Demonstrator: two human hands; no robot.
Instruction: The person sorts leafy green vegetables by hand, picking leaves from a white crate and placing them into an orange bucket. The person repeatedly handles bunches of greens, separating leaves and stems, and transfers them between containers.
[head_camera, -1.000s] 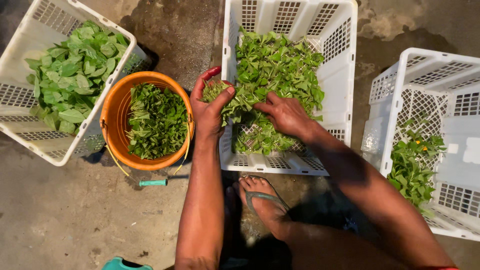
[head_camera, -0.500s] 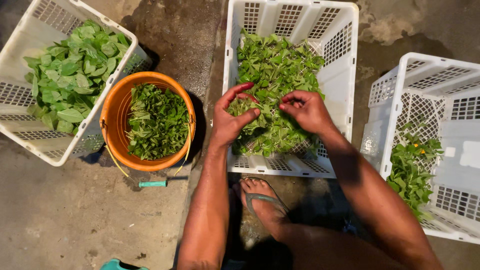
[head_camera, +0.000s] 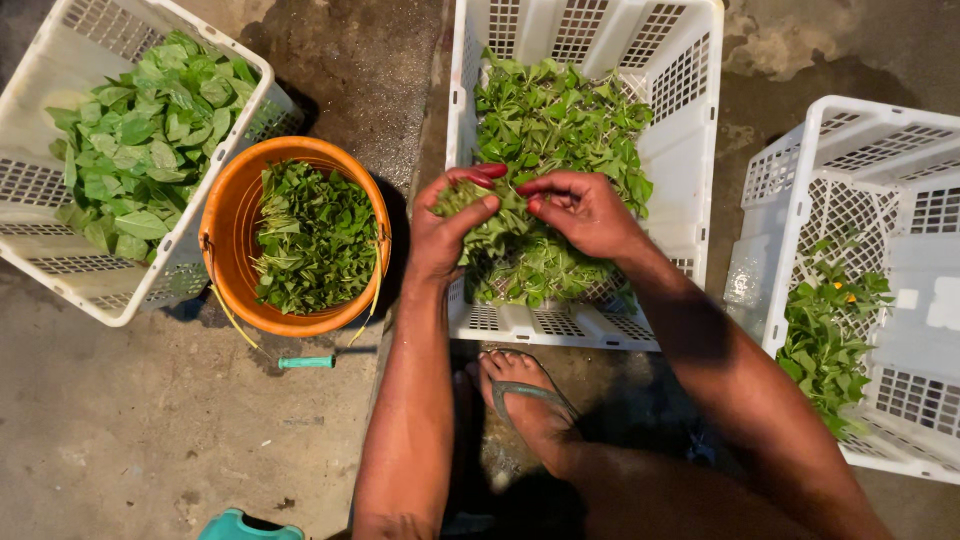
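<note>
Left hand (head_camera: 445, 235) clenched round leafy sprig bunch (head_camera: 480, 205) over middle white crate (head_camera: 690, 80). Right hand (head_camera: 585, 210) pinching at bunch top. Light, limp, likely bruisable; best gripped at stems.

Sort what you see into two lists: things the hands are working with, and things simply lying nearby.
In use:
left hand
right hand
bunch of leaves
middle crate

Lying nearby:
orange bucket
left crate
right crate
green handle
</note>
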